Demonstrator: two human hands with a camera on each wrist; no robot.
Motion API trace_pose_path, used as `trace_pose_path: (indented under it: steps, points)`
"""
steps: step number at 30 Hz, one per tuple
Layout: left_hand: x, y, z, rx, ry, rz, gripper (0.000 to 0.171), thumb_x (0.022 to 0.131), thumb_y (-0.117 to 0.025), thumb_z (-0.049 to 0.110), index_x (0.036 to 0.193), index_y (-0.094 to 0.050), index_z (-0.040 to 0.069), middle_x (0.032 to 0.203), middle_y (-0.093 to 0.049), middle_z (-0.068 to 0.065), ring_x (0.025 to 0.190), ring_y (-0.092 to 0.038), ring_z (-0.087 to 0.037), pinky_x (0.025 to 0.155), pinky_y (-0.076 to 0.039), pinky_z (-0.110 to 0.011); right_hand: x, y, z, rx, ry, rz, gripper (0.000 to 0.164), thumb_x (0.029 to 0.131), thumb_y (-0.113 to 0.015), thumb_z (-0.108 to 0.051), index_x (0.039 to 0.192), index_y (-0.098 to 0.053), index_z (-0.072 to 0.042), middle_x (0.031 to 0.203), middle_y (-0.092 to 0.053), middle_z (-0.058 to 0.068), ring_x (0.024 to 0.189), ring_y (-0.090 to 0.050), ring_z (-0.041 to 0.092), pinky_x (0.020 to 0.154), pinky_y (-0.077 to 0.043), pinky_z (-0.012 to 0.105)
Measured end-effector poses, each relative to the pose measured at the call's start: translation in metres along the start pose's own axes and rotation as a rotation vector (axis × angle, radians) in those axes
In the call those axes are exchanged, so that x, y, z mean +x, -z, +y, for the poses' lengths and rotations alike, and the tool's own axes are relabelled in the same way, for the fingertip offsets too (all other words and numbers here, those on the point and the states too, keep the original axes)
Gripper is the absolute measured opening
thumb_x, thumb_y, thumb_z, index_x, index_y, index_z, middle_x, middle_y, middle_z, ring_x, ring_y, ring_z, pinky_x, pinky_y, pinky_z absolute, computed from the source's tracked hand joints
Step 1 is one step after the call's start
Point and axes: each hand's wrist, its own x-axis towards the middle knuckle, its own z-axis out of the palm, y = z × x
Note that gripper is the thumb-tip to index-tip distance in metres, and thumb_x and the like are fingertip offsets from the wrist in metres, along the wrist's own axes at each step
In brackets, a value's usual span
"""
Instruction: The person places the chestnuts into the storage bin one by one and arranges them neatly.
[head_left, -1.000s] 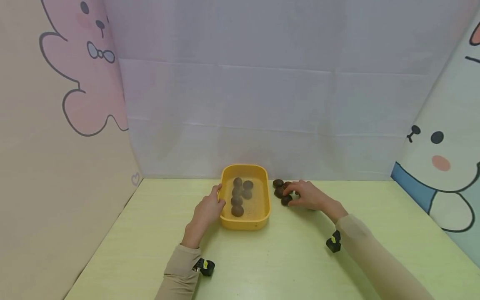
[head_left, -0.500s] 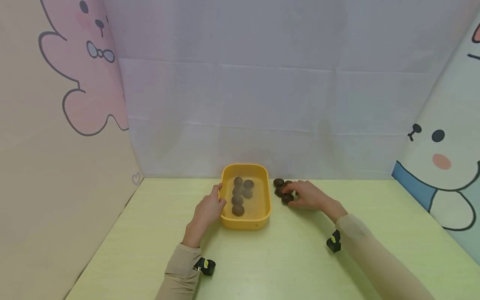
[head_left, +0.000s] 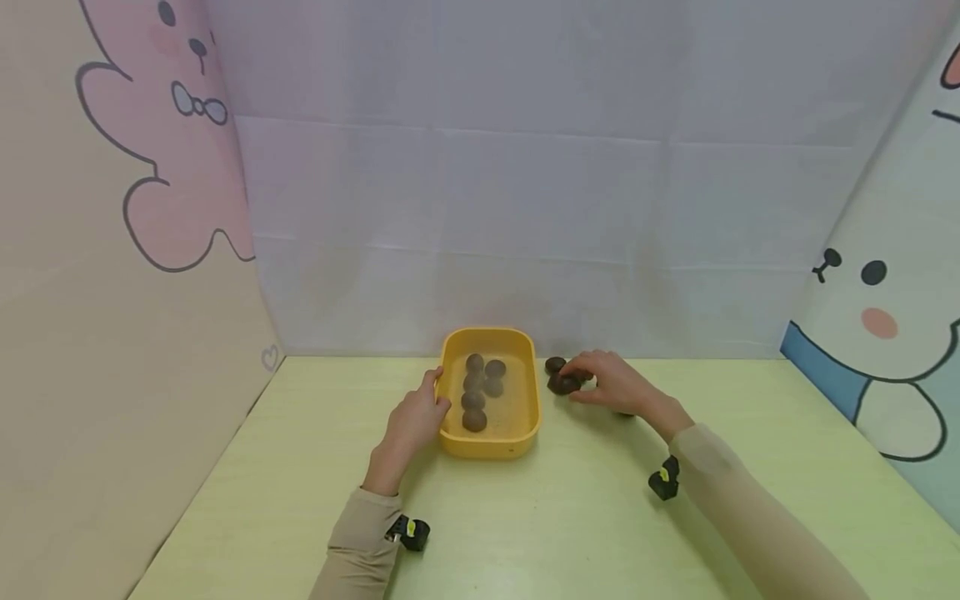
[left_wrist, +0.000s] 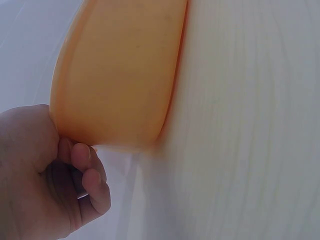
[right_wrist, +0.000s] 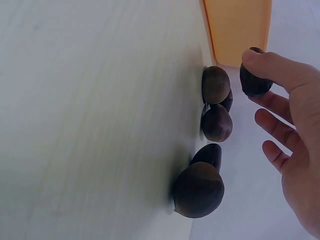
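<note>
A yellow plastic bin (head_left: 491, 450) stands on the table with several brown chestnuts (head_left: 474, 419) inside, mostly along its left half. My left hand (head_left: 412, 425) grips the bin's left rim. In the left wrist view the fingers curl at the edge of the bin wall (left_wrist: 115, 75). My right hand (head_left: 615, 386) is just right of the bin. Between thumb and finger it pinches a dark chestnut (right_wrist: 255, 82), held above the table in the right wrist view. Several more chestnuts (right_wrist: 199, 190) lie on the table beneath and beside this hand, which partly hides them in the head view.
The pale yellow-green table (head_left: 525, 533) runs back to a white cloth wall (head_left: 465, 208). Cartoon-printed panels flank it: a pink bear (head_left: 187, 183) on the left, a white figure (head_left: 877, 375) on the right. Each wrist carries a small black camera (head_left: 412, 533).
My right hand has lifted the nearest chestnut of the loose group off the table, rising slightly. The left hand and the bin have stayed in place.
</note>
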Motion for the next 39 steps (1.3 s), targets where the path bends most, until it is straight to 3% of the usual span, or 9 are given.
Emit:
trace_pose_path:
  steps: [8,16,23,26,31,39]
  points:
    - [0.0,0.0,0.001,0.004,0.013,-0.005,0.057,0.098,-0.05,0.018,0.152,-0.036,0.013,0.058,-0.042,-0.001,0.047,-0.037,-0.014,0.045,-0.03,-0.026,0.004,0.004,-0.002,0.082,0.009,0.047,0.039,0.08,-0.081,-0.023,0.115,-0.072,-0.01,0.103,-0.069,0.002,0.087,-0.063,0.024,0.081,-0.048,0.041]
    - [0.001,0.001,0.001,0.01,0.013,-0.002,0.057,0.098,-0.05,0.019,0.153,-0.036,0.013,0.06,-0.043,-0.002,0.049,-0.037,-0.015,0.046,-0.03,-0.027,0.014,0.01,-0.009,0.063,0.024,0.058,0.038,0.082,-0.08,-0.023,0.116,-0.071,-0.011,0.103,-0.07,0.001,0.085,-0.06,0.026,0.077,-0.047,0.037]
    - [0.002,-0.002,-0.001,0.016,0.009,0.002,0.057,0.098,-0.05,0.02,0.153,-0.036,0.013,0.06,-0.042,-0.002,0.049,-0.037,-0.015,0.045,-0.031,-0.028,0.029,0.012,-0.026,0.109,0.069,0.081,0.037,0.081,-0.081,-0.022,0.114,-0.072,-0.01,0.103,-0.071,0.004,0.086,-0.065,0.028,0.078,-0.053,0.046]
    - [0.003,-0.003,-0.002,0.009,0.004,0.007,0.057,0.098,-0.051,0.02,0.152,-0.037,0.013,0.059,-0.042,-0.002,0.048,-0.037,-0.015,0.045,-0.03,-0.027,0.037,0.008,-0.032,0.086,0.092,0.087,0.036,0.081,-0.082,-0.022,0.113,-0.072,-0.011,0.104,-0.072,0.003,0.087,-0.065,0.026,0.08,-0.053,0.044]
    - [0.003,-0.003,-0.002,0.003,0.003,0.009,0.056,0.097,-0.051,0.019,0.152,-0.037,0.013,0.06,-0.043,-0.002,0.048,-0.038,-0.015,0.045,-0.031,-0.028,0.05,0.001,-0.042,0.026,0.118,0.065,0.036,0.08,-0.082,-0.025,0.112,-0.073,-0.013,0.103,-0.072,0.001,0.085,-0.062,0.024,0.082,-0.047,0.039]
    - [0.002,-0.002,-0.002,0.006,0.005,0.008,0.056,0.097,-0.051,0.019,0.152,-0.037,0.013,0.059,-0.042,-0.002,0.048,-0.037,-0.015,0.045,-0.03,-0.028,0.066,-0.007,-0.058,0.001,0.091,-0.003,0.037,0.078,-0.084,-0.024,0.112,-0.073,-0.014,0.106,-0.073,-0.001,0.092,-0.062,0.025,0.084,-0.044,0.038]
